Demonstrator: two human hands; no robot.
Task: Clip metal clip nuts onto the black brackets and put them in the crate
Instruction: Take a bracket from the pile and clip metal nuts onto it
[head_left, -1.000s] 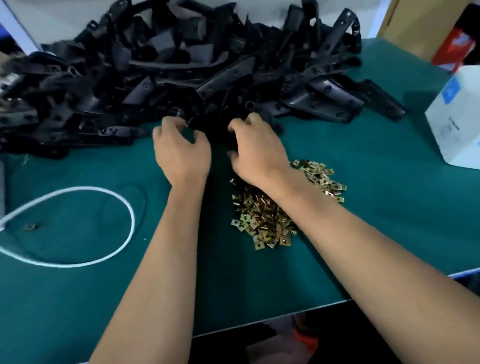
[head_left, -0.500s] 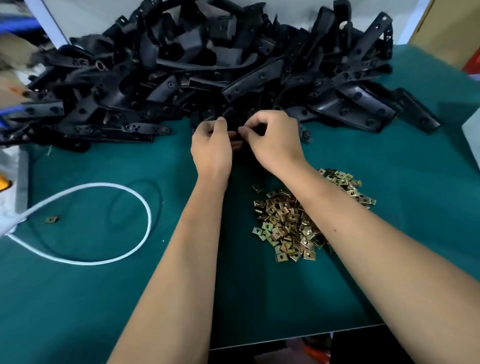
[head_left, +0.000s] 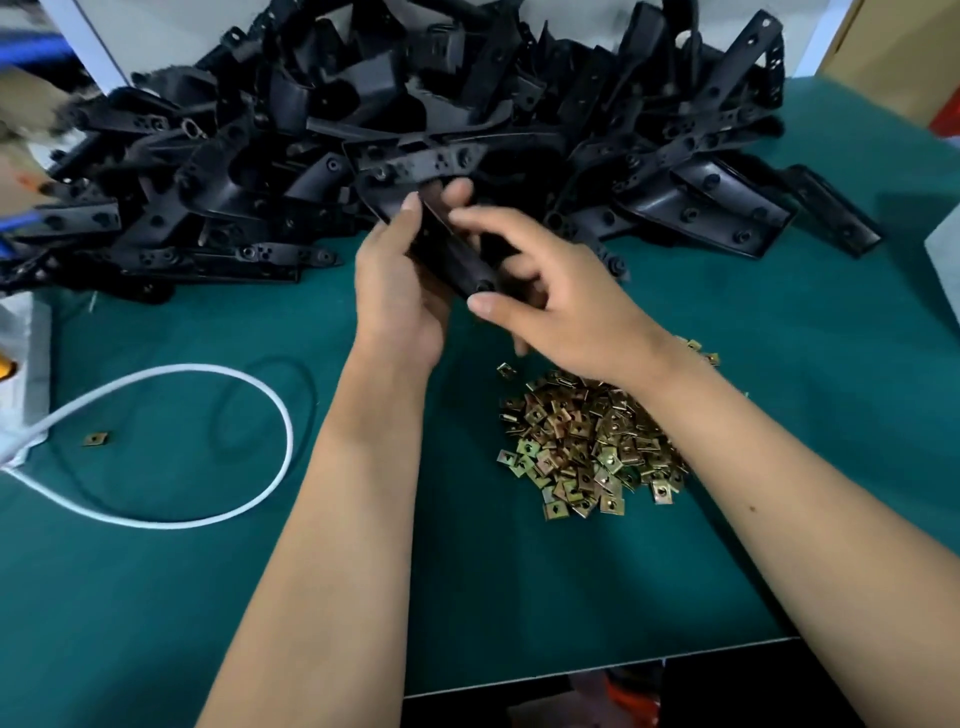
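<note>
Black bracket (head_left: 451, 254) gripped by left hand (head_left: 400, 291); right hand (head_left: 566, 306) fingers curled, touching it.

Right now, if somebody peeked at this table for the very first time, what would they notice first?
Probably the huge heap of black brackets filling the far side of the green table. Next, the shiny gold pile of clip nuts lying near the right forearm. In the middle, the left hand and the right hand hold one black bracket between them.
</note>
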